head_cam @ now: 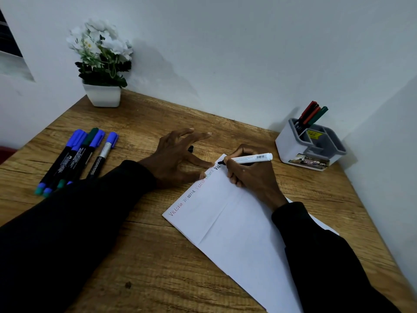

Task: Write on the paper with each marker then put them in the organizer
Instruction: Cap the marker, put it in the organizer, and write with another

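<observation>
Firmly, right fingers [234, 154] pinch a cylindrical white marker [252, 158] on creased paper [237, 222]; left fingers [198, 160] splay wide

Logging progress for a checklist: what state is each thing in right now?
paper: flat, creased, one line partly written.
white marker: uncapped, tip on the paper.
right hand: grips the white marker.
left hand: fingers spread, fingertips on the paper's edge.
loose markers: capped, lying on the table.
organizer: upright, finished markers leaning in one compartment.
</observation>
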